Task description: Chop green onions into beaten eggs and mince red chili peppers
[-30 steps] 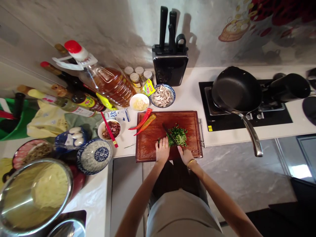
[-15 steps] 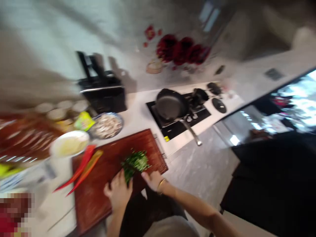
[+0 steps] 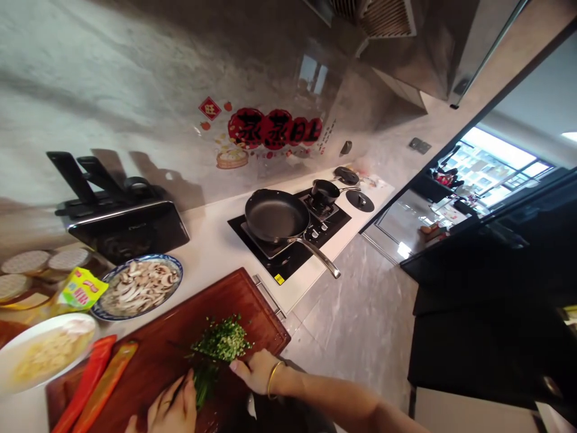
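A heap of finely chopped green herbs (image 3: 225, 340) lies on the reddish-brown cutting board (image 3: 157, 355). My right hand (image 3: 259, 371), wearing a gold bangle, is closed at the near side of the heap. It grips a knife (image 3: 211, 359), whose dark, narrow blade, seen nearly edge-on, runs leftward among the greens; its handle is hidden in my fist. At the bottom edge, my left hand (image 3: 174, 406) has its fingers curled against uncut green stems (image 3: 205, 385). A red chili pepper (image 3: 92, 376) and an orange-red chili pepper (image 3: 108, 382) lie on the board's left side.
Beyond the board stand a plate of sliced mushrooms (image 3: 144, 285), a white bowl (image 3: 85, 340) of pale yellow pieces and a knife block (image 3: 130, 231). On the hob, a frying pan (image 3: 277, 216) has its handle over the counter edge; a small saucepan (image 3: 325, 190) sits behind.
The view has swung and sharpened, so the board and hands appear lower and further left. Both hands remain at the greens, with the left now slightly farther from the right.
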Tool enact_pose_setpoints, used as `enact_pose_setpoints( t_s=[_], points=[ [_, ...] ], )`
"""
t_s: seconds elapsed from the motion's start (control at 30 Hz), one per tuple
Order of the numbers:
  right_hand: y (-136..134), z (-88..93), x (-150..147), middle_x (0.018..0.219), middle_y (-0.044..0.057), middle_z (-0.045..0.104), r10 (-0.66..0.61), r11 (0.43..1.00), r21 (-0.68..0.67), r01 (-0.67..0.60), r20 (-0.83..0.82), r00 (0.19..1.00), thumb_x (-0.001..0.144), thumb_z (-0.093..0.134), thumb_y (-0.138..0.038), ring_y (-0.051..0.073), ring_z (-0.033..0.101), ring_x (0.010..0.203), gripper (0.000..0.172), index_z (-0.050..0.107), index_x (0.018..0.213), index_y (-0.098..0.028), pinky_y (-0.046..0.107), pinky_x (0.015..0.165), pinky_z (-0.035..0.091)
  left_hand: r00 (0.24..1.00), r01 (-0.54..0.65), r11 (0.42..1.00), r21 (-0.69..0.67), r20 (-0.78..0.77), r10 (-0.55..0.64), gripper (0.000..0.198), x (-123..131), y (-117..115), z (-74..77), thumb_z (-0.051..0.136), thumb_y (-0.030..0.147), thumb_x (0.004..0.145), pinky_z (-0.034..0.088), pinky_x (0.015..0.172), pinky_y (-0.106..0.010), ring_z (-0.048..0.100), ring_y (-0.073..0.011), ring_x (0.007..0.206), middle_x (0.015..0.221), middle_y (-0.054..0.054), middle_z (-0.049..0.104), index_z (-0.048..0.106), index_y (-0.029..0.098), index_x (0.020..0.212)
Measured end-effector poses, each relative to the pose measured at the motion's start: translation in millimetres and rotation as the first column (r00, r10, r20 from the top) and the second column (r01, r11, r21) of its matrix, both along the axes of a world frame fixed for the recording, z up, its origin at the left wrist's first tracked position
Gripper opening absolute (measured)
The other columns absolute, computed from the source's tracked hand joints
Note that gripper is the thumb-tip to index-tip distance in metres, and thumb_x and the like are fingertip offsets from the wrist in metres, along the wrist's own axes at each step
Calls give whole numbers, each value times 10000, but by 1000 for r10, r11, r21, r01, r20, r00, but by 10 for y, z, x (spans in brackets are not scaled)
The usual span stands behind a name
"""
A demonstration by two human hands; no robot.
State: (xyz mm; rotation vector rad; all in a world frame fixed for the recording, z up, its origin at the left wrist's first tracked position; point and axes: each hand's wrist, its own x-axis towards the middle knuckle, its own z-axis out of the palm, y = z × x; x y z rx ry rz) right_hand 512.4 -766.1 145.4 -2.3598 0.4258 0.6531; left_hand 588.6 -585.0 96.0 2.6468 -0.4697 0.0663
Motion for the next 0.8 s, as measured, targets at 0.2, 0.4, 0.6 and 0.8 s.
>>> enact_pose_setpoints(
  t_s=[0.2,0.4,0.6,0.8],
  points=[
    [5,-29,-22,831,173,705,-2,1000,-21,2,-22,1000,872,68,-605,288,672,779,803,706,893,-118,355,614,510,993,-114,993,-33,14,114,284,-22,-2,-101,399,350,751,232,867,-501,577,-261,825,867,14,698,668,382,836],
    [48,-8,-107,766,168,704,-35,999,-6,35,-33,999,877,124,-614,258,672,779,766,705,791,-122,311,657,485,980,-182,983,12,82,180,265,-112,8,-122,461,425,792,248,934,-462,602,-220,813,932,-36,698,641,242,859],
    [66,-238,-161,710,123,693,-68,994,90,64,45,997,921,101,-529,205,661,721,710,672,725,-156,271,678,443,978,-197,980,-17,59,198,346,-275,-74,-120,366,260,878,226,1039,-436,540,-192,1090,1123,-101,635,584,184,1136],
    [104,-318,-244,741,105,691,-39,995,94,30,100,994,925,138,-505,210,651,737,639,662,763,-176,283,703,437,957,-289,957,-42,20,290,313,-313,-151,-217,354,254,893,217,1053,-466,531,-198,1072,1059,-74,654,632,200,1027]
  ],
)
